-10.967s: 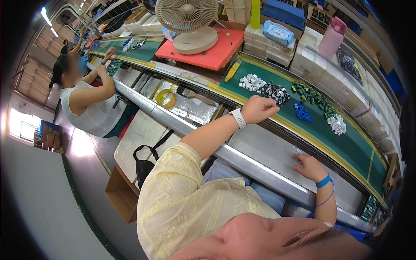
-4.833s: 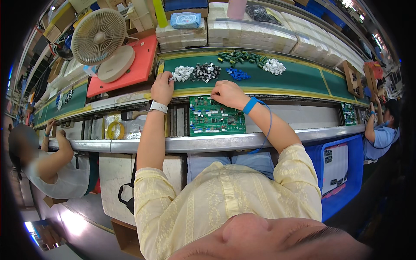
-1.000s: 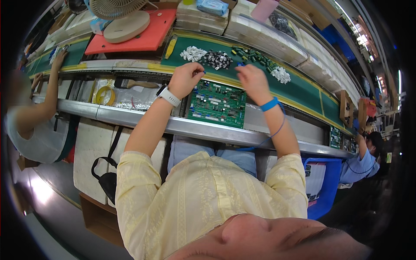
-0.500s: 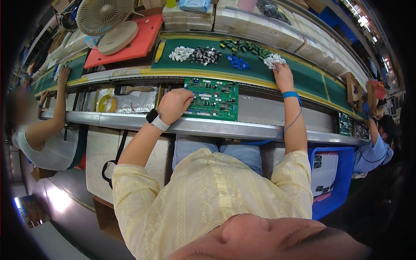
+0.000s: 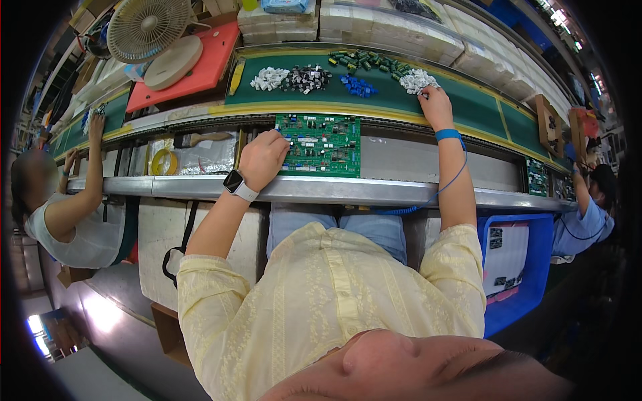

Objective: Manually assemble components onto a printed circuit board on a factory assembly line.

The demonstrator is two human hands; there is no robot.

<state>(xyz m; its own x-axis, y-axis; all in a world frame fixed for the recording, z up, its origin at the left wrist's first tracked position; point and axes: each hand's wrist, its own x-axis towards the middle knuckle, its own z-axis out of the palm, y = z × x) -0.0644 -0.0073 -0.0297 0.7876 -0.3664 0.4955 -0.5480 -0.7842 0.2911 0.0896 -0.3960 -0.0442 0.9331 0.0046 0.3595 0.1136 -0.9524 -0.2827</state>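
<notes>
A green circuit board (image 5: 338, 148) full of small components lies on the rail line in front of me. My left hand (image 5: 263, 156), with a watch on its wrist, rests over the board's left edge. Its fingers are curled together there; whatever they hold is too small or hidden to make out. Farther off to the right, my right hand (image 5: 437, 108) is at the near edge of a heap of small white parts (image 5: 416, 80). Thumb and fingers are pinched together, and what lies between them cannot be made out. A blue wrist strap with a coiled cord is on that arm.
On the green belt (image 5: 257, 103) lie more heaps: white parts (image 5: 270, 78), black-and-grey parts (image 5: 307, 79), blue parts (image 5: 358, 85) and dark green capacitors (image 5: 368, 61). A metal rail (image 5: 321, 186) runs along my side. A fan (image 5: 148, 30) stands far left. Co-workers sit on both sides.
The whole view has shifted slightly. My right hand has drawn a little toward the near edge of the white heap. My left hand stays at the board's left edge, its fingers slightly farther over it.
</notes>
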